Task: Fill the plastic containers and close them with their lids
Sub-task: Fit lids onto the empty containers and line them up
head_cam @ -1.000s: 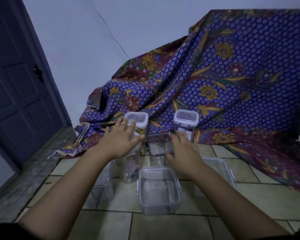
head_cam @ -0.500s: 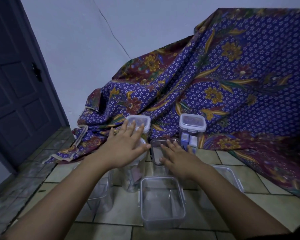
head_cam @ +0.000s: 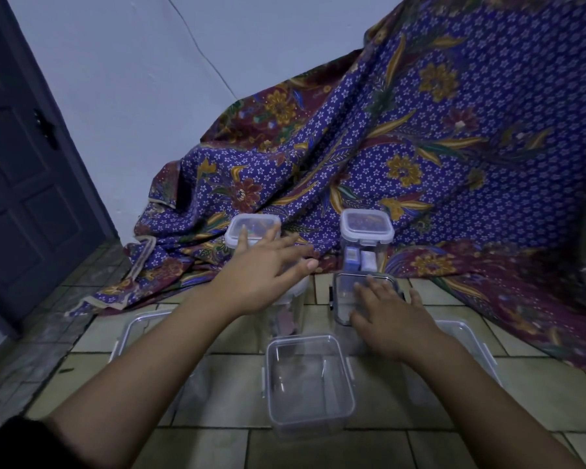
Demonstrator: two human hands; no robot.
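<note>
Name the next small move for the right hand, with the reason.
Probably press down: the right hand lies flat on the dark-rimmed lid of a tall clear container, and the lid's side clips look unlatched, though dimness leaves that uncertain.

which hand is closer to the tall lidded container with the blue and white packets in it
Right. The right hand rests on the dark-rimmed lid just in front of the tall container; the left hand sits off to its left, over another jar.
</note>
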